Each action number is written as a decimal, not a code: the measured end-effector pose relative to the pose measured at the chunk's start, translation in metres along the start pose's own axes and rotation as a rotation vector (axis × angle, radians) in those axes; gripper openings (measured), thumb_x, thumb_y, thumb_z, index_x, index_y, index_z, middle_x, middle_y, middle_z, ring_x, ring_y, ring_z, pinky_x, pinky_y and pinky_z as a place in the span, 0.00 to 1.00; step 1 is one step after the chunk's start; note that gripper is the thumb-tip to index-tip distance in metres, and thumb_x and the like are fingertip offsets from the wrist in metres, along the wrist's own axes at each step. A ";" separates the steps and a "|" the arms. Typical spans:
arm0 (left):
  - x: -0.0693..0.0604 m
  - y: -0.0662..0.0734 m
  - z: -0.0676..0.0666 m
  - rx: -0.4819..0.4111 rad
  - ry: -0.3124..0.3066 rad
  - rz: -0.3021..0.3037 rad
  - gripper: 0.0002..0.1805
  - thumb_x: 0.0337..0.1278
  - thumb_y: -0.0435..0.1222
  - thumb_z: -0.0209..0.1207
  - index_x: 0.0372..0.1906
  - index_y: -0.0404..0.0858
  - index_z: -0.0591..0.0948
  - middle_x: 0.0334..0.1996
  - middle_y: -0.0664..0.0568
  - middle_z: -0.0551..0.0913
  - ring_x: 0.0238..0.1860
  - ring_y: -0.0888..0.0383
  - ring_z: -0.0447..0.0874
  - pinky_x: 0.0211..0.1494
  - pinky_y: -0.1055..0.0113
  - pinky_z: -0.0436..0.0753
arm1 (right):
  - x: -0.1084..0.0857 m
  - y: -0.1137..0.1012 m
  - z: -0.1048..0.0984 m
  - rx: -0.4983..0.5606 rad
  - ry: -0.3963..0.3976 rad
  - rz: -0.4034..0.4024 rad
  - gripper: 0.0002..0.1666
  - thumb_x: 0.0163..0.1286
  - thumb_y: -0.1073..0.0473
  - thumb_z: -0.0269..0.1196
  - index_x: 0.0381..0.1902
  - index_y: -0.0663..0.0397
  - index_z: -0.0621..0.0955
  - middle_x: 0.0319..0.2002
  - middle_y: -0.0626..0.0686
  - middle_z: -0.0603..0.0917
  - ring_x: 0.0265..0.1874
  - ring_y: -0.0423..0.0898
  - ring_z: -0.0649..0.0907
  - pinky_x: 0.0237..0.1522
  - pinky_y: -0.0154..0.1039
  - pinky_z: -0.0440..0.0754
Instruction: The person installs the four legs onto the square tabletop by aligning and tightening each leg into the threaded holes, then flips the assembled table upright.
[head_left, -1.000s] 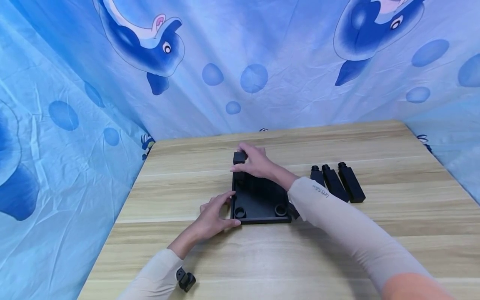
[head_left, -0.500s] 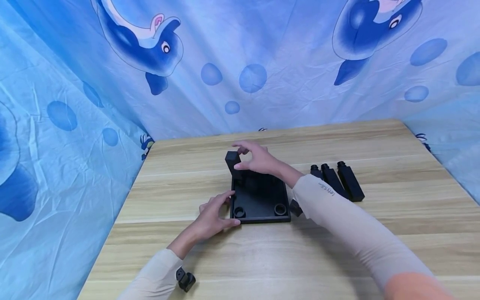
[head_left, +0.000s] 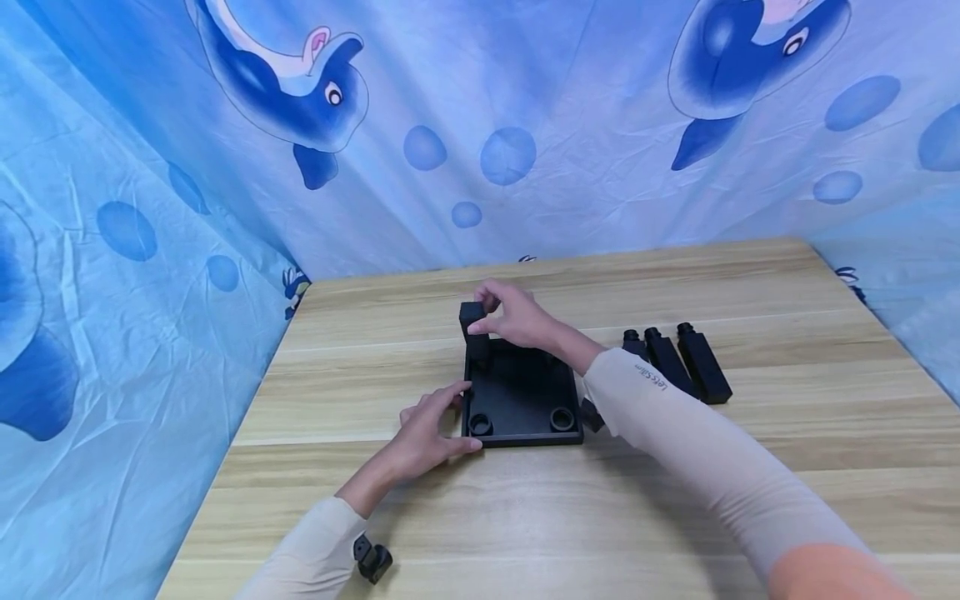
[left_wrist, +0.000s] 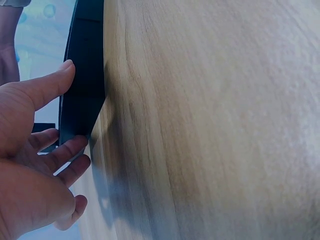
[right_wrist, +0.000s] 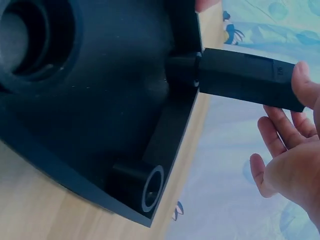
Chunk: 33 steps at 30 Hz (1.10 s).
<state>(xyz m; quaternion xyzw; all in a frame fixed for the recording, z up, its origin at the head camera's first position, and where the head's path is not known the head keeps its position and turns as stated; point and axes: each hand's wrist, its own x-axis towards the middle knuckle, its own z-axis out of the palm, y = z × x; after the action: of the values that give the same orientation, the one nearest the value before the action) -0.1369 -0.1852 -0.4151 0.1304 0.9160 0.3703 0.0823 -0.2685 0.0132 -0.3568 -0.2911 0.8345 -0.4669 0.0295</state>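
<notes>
Curtain (head_left: 60,375): blue, printed with sea creatures; hangs along the left and far sides.
Table (head_left: 322,367): wood-grain, flat surface.
Left hand (head_left: 431,433): grips the near-left corner of the tray (head_left: 521,393), thumb on the near wall, fingers at the left wall. Spanning 2 walls presumably keeps the tray from sliding or turning.
Leg (head_left: 477,348): black, roughly upright at the tray's far-left corner, lower end meeting a round socket. Whether fully seated: cannot be told. The mark near its upper end, seen in the right wrist view, is too small to read.
Tray: flat on the table, hollow side up, probably so the fittings inside can be reached from above. The 2 near sockets, left (head_left: 481,425) and right (head_left: 562,419), are unfilled.
Right hand (head_left: 517,315): pinches the leg's upper end between thumb and fingers. The high hold appears chosen for control and to clear the tray walls.
Right sleeve (head_left: 675,408): crosses above the table, hiding part of the leftmost spare.
Spare legs (head_left: 670,364): 3, lying side by side right of the tray, necks away from the person. The placement seems meant for right-hand reach, apart from the work.
</notes>
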 end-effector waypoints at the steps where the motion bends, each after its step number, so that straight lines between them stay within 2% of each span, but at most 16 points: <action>1: 0.000 0.000 0.000 -0.001 -0.001 0.001 0.46 0.44 0.43 0.74 0.71 0.44 0.65 0.54 0.54 0.76 0.60 0.53 0.68 0.58 0.48 0.50 | 0.000 0.001 0.000 -0.007 0.012 0.015 0.20 0.58 0.57 0.72 0.43 0.55 0.75 0.36 0.52 0.79 0.40 0.49 0.77 0.47 0.46 0.73; 5: 0.000 0.000 0.000 0.001 0.007 0.005 0.46 0.44 0.43 0.74 0.71 0.44 0.66 0.53 0.55 0.77 0.59 0.52 0.68 0.57 0.48 0.50 | -0.001 0.002 0.001 -0.049 0.013 0.035 0.24 0.57 0.52 0.73 0.43 0.55 0.73 0.36 0.51 0.78 0.39 0.48 0.76 0.53 0.48 0.65; 9: 0.001 0.000 0.001 0.000 0.018 0.015 0.46 0.43 0.43 0.74 0.70 0.43 0.66 0.52 0.54 0.77 0.59 0.51 0.69 0.57 0.47 0.51 | 0.000 0.003 -0.004 -0.071 -0.045 0.016 0.31 0.58 0.51 0.72 0.56 0.53 0.74 0.43 0.52 0.80 0.47 0.50 0.76 0.59 0.56 0.56; 12: 0.001 0.000 0.001 0.000 0.024 0.020 0.46 0.43 0.43 0.74 0.70 0.43 0.66 0.52 0.54 0.77 0.58 0.51 0.69 0.56 0.47 0.51 | 0.001 0.002 -0.008 -0.059 -0.115 -0.028 0.37 0.61 0.55 0.70 0.67 0.50 0.70 0.56 0.52 0.78 0.56 0.50 0.75 0.63 0.55 0.58; 15: 0.001 0.000 0.001 -0.003 0.025 0.019 0.46 0.43 0.43 0.74 0.70 0.43 0.66 0.52 0.54 0.77 0.58 0.51 0.69 0.56 0.47 0.51 | 0.001 -0.001 -0.011 -0.025 -0.161 -0.064 0.34 0.63 0.61 0.67 0.68 0.50 0.71 0.62 0.52 0.75 0.60 0.48 0.73 0.64 0.51 0.64; 18: 0.000 0.000 0.001 -0.005 0.027 0.021 0.45 0.43 0.43 0.74 0.70 0.43 0.67 0.51 0.54 0.77 0.58 0.51 0.69 0.56 0.47 0.51 | 0.001 -0.003 -0.010 0.003 -0.145 -0.080 0.26 0.63 0.63 0.67 0.60 0.53 0.77 0.55 0.53 0.80 0.55 0.47 0.76 0.60 0.46 0.69; 21: 0.000 0.000 0.001 -0.007 0.020 0.015 0.46 0.43 0.43 0.74 0.70 0.44 0.66 0.52 0.54 0.77 0.58 0.51 0.69 0.57 0.48 0.51 | 0.000 -0.003 -0.006 -0.021 -0.092 -0.064 0.19 0.61 0.59 0.70 0.48 0.55 0.78 0.43 0.52 0.81 0.48 0.49 0.77 0.53 0.45 0.72; 23: 0.000 0.000 0.001 -0.010 0.020 0.015 0.46 0.43 0.42 0.74 0.70 0.44 0.66 0.52 0.54 0.77 0.58 0.51 0.68 0.57 0.48 0.51 | 0.000 -0.001 -0.002 -0.059 -0.065 -0.042 0.20 0.60 0.55 0.71 0.43 0.55 0.75 0.39 0.51 0.79 0.44 0.51 0.77 0.49 0.45 0.71; 25: 0.000 0.001 0.001 -0.015 0.017 0.015 0.46 0.43 0.42 0.74 0.70 0.44 0.66 0.53 0.54 0.76 0.59 0.51 0.68 0.57 0.48 0.50 | -0.001 0.002 0.001 -0.096 -0.054 -0.018 0.23 0.59 0.51 0.71 0.42 0.54 0.71 0.37 0.51 0.77 0.44 0.53 0.76 0.50 0.46 0.68; 29: 0.000 0.001 0.001 -0.014 0.015 0.013 0.45 0.44 0.42 0.74 0.70 0.44 0.66 0.53 0.53 0.76 0.59 0.51 0.68 0.56 0.48 0.50 | -0.001 0.005 0.004 -0.125 -0.063 -0.011 0.27 0.60 0.49 0.70 0.46 0.56 0.70 0.40 0.53 0.77 0.45 0.53 0.75 0.55 0.53 0.59; 33: 0.000 0.001 0.001 -0.004 0.004 -0.004 0.45 0.44 0.43 0.74 0.71 0.45 0.66 0.54 0.54 0.76 0.59 0.51 0.68 0.56 0.49 0.50 | 0.000 0.008 0.002 -0.101 -0.103 -0.043 0.35 0.60 0.50 0.71 0.61 0.54 0.71 0.53 0.53 0.77 0.51 0.49 0.74 0.60 0.57 0.55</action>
<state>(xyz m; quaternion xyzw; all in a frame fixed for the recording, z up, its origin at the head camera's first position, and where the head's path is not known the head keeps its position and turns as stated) -0.1366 -0.1838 -0.4147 0.1275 0.9158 0.3720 0.0816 -0.2718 0.0146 -0.3637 -0.3338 0.8479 -0.4091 0.0473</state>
